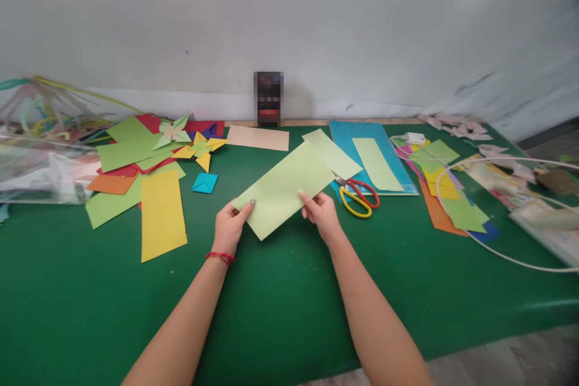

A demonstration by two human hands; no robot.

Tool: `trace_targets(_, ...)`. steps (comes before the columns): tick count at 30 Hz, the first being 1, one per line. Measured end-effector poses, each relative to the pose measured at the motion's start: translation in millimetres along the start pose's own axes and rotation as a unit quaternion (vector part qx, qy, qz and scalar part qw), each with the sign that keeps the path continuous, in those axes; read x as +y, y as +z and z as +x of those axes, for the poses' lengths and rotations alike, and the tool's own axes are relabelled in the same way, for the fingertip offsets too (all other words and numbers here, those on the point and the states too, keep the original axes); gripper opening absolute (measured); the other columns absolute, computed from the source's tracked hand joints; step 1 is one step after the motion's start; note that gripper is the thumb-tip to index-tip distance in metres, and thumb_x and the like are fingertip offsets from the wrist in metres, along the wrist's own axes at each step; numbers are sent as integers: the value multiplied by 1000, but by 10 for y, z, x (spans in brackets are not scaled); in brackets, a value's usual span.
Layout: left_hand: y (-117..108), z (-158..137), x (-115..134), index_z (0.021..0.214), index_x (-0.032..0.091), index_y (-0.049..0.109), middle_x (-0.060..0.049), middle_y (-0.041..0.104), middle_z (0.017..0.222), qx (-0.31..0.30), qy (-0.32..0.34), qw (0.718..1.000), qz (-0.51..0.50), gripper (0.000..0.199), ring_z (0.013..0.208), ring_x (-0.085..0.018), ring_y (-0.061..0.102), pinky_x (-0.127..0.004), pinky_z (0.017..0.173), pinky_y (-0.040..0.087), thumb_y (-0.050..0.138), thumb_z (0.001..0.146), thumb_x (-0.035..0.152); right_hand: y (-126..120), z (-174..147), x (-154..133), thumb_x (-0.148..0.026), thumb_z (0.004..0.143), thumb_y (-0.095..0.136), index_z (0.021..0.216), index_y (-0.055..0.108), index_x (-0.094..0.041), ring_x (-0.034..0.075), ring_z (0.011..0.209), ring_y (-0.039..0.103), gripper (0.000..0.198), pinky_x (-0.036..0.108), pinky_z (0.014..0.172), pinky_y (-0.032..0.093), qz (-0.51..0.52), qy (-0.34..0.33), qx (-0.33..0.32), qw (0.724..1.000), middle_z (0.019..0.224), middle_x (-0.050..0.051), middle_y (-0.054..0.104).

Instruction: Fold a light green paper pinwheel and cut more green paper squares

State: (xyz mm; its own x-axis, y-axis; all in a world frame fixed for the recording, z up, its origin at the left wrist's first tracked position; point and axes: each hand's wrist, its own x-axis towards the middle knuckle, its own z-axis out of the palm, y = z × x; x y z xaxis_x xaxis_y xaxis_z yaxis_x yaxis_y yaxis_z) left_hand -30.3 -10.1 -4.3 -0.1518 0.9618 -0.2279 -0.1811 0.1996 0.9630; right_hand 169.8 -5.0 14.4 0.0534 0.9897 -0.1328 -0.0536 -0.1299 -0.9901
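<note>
A pale green rectangular sheet of paper (284, 184) is held tilted above the table between my two hands. My left hand (230, 223), with a red string bracelet at the wrist, pinches its lower left corner, thumb on top. Closed on the lower right edge is my right hand (320, 212), its thumb also on top. Just right of that hand lie scissors (357, 196) with one red and one yellow handle loop. Another pale green piece (337, 157) shows partly behind the held sheet.
On the green table (280, 307), coloured papers (163, 211) and folded paper flowers (199, 148) spread at left, near a small blue folded square (205, 183). A blue sheet (393, 163) lies right of centre. Beyond it are more papers (452, 193) and a white cable (479, 244).
</note>
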Motion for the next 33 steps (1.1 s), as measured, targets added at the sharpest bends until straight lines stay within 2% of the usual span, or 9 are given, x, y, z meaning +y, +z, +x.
trace_targets(4, 12, -3, 15, 97, 11, 60, -10, 67, 94, 9, 17, 1000, 14, 43, 81, -19, 63, -31, 71, 52, 66, 67, 41, 33, -34, -24, -46, 78, 54, 51, 54, -15, 5, 29, 31, 41, 22, 32, 23, -39, -15, -48, 998, 43, 3, 58)
trace_targets(8, 32, -20, 64, 103, 13, 54, -13, 64, 101, 7, 25, 1000, -6, 43, 78, -17, 64, -28, 62, 52, 52, 77, 48, -4, -46, -8, -43, 81, 48, 85, 66, -18, 6, 34, 40, 31, 24, 37, 37, -27, -76, 34, 996, 86, 7, 70)
trace_targets(11, 63, -58, 84, 115, 12, 50, -16, 61, 109, -67, -14, 996, -56, 54, 84, -20, 64, -28, 63, 52, 39, 82, 54, -33, -49, 38, -33, 78, 53, 112, 60, -24, 15, 75, 63, 36, 27, 66, 50, -57, -137, 47, 988, 112, 3, 62)
trace_targets(13, 90, -88, 73, 120, 12, 47, -16, 62, 108, -112, -47, 990, -71, 61, 85, -21, 64, -28, 63, 52, 33, 82, 58, -34, -53, 70, -24, 80, 48, 119, 56, -26, 19, 105, 55, 39, 29, 87, 45, -112, -180, 25, 977, 120, -1, 57)
trace_targets(16, 119, -124, 37, 124, 14, 45, -13, 66, 103, -136, -56, 988, -44, 60, 85, -22, 64, -30, 67, 52, 41, 80, 55, -18, -56, 103, -15, 83, 38, 122, 52, -30, 17, 114, 49, 44, 32, 96, 38, -198, -206, -32, 958, 126, -3, 52)
trace_targets(20, 124, -131, 0, 129, 16, 37, -10, 68, 94, -148, -35, 988, 8, 64, 82, -22, 65, -32, 70, 52, 59, 74, 42, 0, -50, 111, -12, 83, 36, 122, 52, -33, 17, 115, 49, 47, 34, 97, 39, -238, -203, -83, 946, 127, -4, 51)
trace_targets(23, 115, -116, -16, 132, 17, 34, -9, 69, 91, -145, -26, 989, 18, 66, 80, -22, 65, -33, 70, 53, 59, 74, 39, 5, -26, 108, -17, 84, 38, 120, 53, -30, 17, 111, 51, 42, 33, 95, 41, -200, -191, -55, 959, 123, -2, 54)
trace_targets(28, 113, -114, -29, 133, 16, 34, -9, 69, 89, -147, -34, 988, 28, 69, 76, -22, 66, -34, 70, 54, 59, 73, 39, -18, 44, 112, -44, 84, 43, 135, 30, -31, 11, 66, 62, 55, 23, 51, 51, 8, -27, 29, 999, 122, 6, 55)
trace_targets(33, 123, -139, 8, 132, 16, 36, -7, 69, 85, -162, -39, 985, 47, 66, 73, -20, 65, -31, 67, 53, 57, 75, 41, -66, 52, 129, -44, 73, 60, 101, 63, -17, 14, 59, 60, 40, 22, 47, 47, 22, 54, -68, 996, 79, 4, 68)
